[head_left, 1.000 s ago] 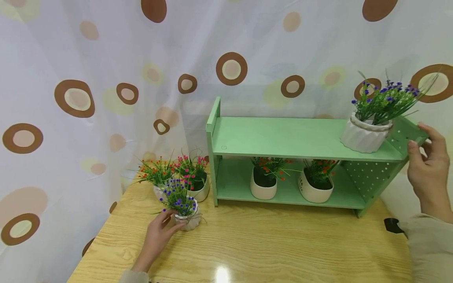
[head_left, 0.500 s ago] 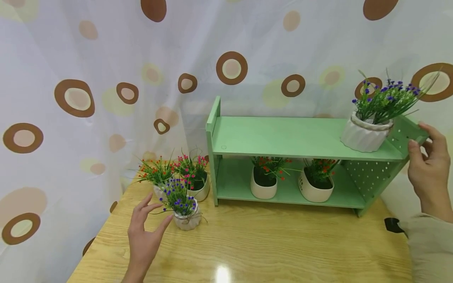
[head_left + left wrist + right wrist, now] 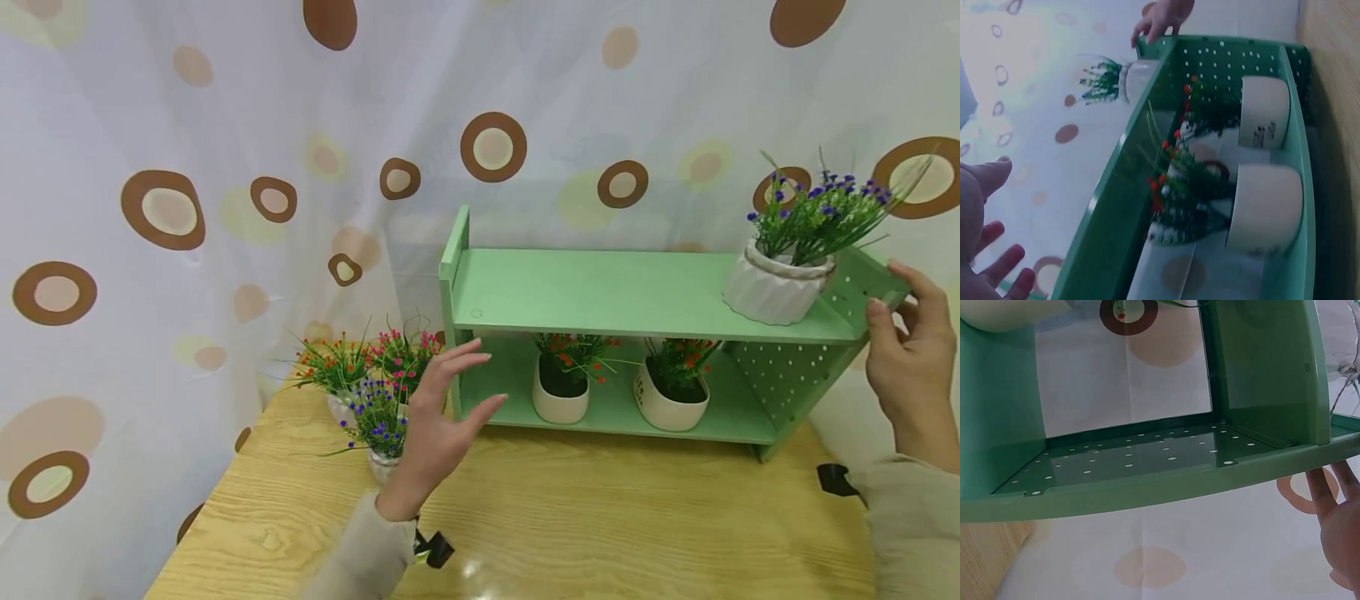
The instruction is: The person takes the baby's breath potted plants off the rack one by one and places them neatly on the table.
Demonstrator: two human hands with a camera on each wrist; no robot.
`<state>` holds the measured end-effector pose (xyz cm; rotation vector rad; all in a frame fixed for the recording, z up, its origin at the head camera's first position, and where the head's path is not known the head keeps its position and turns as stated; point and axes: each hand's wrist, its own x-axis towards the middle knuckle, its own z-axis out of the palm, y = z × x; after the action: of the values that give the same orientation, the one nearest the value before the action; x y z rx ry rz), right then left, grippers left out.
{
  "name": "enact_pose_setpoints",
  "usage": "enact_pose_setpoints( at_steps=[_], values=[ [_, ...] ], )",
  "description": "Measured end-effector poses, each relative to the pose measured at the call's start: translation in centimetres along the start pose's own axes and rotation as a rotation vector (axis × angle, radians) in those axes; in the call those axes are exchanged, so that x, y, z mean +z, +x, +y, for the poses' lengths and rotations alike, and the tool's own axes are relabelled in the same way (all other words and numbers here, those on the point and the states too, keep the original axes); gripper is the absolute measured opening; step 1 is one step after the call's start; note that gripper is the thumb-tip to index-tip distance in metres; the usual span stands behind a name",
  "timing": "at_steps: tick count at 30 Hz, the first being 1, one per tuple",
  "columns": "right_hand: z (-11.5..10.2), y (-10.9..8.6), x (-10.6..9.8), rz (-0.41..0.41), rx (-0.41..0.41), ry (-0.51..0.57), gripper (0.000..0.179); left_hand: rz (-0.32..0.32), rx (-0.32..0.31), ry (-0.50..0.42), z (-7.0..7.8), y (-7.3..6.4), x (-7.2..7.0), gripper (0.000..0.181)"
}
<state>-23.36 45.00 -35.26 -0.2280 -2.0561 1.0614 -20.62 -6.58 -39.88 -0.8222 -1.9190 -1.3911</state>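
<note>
My left hand (image 3: 438, 429) is in the air before the left end of the green two-tier shelf (image 3: 592, 292), thumb and fingers spread and nothing between them. Partly behind it on the table stands a small white pot of purple flowers (image 3: 378, 425). My right hand (image 3: 913, 350) holds the shelf's perforated right side panel (image 3: 1166, 494) at its upper front corner, thumb in front and fingers over the edge. Close by on the top tier is a white ribbed pot of purple flowers (image 3: 776, 287). In the left wrist view the left hand (image 3: 985, 244) is apart from the shelf.
Two cream pots with red flowers, a left one (image 3: 561, 400) and a right one (image 3: 671, 404), stand on the lower tier. Left of the shelf are pots of orange-red flowers (image 3: 330, 362) and pink flowers (image 3: 405, 350). Behind hangs a patterned curtain (image 3: 337, 108).
My left hand has let go of the small purple-flower pot, drawn back left, then swung right and up toward the shelf. The right hand stays at the side panel.
</note>
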Motion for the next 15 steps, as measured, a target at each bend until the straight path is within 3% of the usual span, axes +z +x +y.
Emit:
enact_pose_setpoints(
  at_steps=[8, 15],
  values=[
    [-0.3, -0.1, -0.3, -0.014, 0.055, -0.070, 0.050, -0.081, 0.067, -0.156, -0.5, 5.5, 7.8, 0.048],
    [-0.2, 0.0, 0.2, 0.000, 0.025, -0.076, 0.050, -0.157, 0.066, -0.183, 0.8, 9.6, 12.5, 0.048]
  ],
)
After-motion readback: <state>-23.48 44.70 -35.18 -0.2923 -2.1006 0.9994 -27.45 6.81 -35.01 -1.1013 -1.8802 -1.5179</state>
